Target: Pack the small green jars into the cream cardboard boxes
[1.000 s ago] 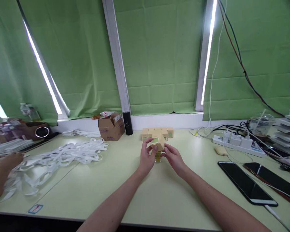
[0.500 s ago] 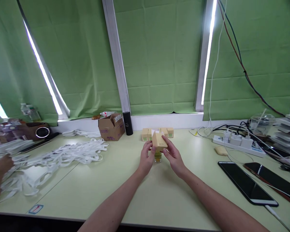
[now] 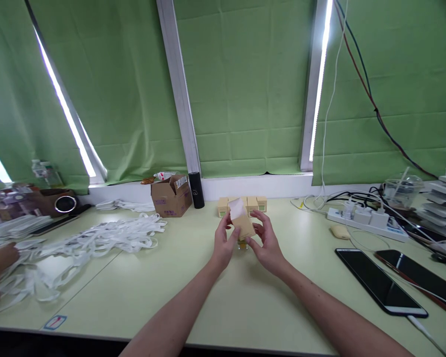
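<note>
A small tan cardboard box [image 3: 243,228] is tilted between my two hands, with a pale flap [image 3: 237,207] standing up at its upper end. My left hand [image 3: 224,244] grips it from the left, thumb on the near face. My right hand [image 3: 265,245] is at the box's lower right corner, thumb tip against the edge and index finger raised away from it. Just below the box, a small glass jar [image 3: 242,246] with yellowish contents stands on the table, mostly hidden. Behind my hands is a row of several similar small boxes [image 3: 261,203].
White straps [image 3: 107,238] lie heaped on the left, where another person's hand [image 3: 2,258] reaches in. A brown carton [image 3: 171,196] and a black cylinder [image 3: 196,190] stand at the back. To the right are phones [image 3: 381,281], a power strip [image 3: 367,225] and cables.
The small box has tipped, its flap end now up and to the left. My right hand's fingers have shifted from its upper right side to its lower corner.
</note>
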`<act>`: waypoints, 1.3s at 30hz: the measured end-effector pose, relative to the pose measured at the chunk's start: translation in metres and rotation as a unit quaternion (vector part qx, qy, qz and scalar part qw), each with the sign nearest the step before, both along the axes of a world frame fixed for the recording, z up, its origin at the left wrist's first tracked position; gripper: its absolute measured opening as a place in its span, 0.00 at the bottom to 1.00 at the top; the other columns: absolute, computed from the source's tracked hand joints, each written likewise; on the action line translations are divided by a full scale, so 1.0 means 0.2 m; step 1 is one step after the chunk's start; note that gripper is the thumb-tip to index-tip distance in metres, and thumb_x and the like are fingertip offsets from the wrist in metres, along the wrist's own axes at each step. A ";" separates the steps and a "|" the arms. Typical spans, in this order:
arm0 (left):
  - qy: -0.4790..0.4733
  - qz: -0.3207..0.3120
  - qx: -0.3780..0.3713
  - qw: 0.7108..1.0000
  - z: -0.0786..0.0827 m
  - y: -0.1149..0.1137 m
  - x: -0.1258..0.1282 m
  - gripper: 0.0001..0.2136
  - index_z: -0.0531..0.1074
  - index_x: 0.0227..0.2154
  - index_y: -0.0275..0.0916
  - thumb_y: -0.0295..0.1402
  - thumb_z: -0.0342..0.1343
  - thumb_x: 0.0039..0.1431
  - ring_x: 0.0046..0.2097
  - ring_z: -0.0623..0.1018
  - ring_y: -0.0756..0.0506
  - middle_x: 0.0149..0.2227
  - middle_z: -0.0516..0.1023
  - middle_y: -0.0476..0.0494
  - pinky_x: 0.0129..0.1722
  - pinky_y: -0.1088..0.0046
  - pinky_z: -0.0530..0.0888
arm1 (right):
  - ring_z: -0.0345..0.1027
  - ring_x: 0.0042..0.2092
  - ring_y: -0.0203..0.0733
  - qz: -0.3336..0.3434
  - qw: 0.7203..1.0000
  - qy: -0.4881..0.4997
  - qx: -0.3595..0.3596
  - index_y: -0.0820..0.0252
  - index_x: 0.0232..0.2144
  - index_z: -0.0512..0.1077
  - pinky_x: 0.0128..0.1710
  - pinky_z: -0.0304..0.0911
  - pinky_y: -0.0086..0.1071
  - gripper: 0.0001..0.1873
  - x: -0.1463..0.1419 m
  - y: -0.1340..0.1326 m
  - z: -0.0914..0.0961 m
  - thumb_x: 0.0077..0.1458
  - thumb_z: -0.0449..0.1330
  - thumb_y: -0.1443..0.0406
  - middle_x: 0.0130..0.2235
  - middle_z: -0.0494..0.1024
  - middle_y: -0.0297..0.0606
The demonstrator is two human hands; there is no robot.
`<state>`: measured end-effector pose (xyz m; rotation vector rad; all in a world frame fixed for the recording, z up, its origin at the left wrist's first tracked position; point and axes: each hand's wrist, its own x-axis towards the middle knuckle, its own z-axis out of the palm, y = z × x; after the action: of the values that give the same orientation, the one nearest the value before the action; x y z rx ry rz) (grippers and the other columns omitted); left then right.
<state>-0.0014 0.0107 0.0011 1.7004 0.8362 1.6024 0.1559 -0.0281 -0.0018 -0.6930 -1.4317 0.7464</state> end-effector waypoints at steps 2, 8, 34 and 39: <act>-0.020 -0.009 -0.001 1.000 -0.01 0.01 0.00 0.33 0.68 0.62 0.42 0.53 0.63 0.59 0.56 0.74 0.36 0.57 0.76 0.36 0.54 0.58 0.71 | 0.72 0.56 0.50 0.007 1.000 -0.010 -0.014 0.44 0.66 0.55 0.54 0.73 0.48 0.39 0.00 0.01 -0.02 0.57 0.66 0.62 0.68 0.62 0.46; -0.074 0.020 0.009 0.997 -0.02 0.05 -0.03 0.33 0.66 0.61 0.43 0.47 0.67 0.54 0.58 0.74 0.35 0.56 0.75 0.37 0.56 0.57 0.72 | 0.60 0.69 0.54 -0.033 0.992 -0.118 -0.034 0.46 0.66 0.58 0.68 0.57 0.58 0.40 0.03 0.13 -0.16 0.54 0.66 0.65 0.68 0.65 0.43; -0.016 0.197 -0.071 0.978 -0.05 0.12 -0.06 0.28 0.68 0.53 0.40 0.22 0.60 0.46 0.50 0.78 0.41 0.49 0.79 0.40 0.49 0.65 0.72 | 0.65 0.60 0.53 -0.151 0.913 -0.372 -0.066 0.54 0.63 0.63 0.55 0.64 0.43 0.29 0.06 0.17 -0.17 0.61 0.61 0.67 0.55 0.79 0.43; 0.016 0.152 -0.137 0.979 -0.09 0.16 -0.06 0.29 0.68 0.52 0.38 0.19 0.60 0.44 0.49 0.79 0.40 0.47 0.80 0.39 0.47 0.66 0.74 | 0.70 0.57 0.50 -0.196 0.899 -0.370 -0.125 0.54 0.62 0.64 0.52 0.65 0.39 0.31 0.13 0.21 -0.17 0.57 0.62 0.69 0.54 0.78 0.44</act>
<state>-0.0130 0.0436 -0.0168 1.4586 1.3208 1.5677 0.1813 0.0140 -0.0350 -1.5329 -1.7981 0.3463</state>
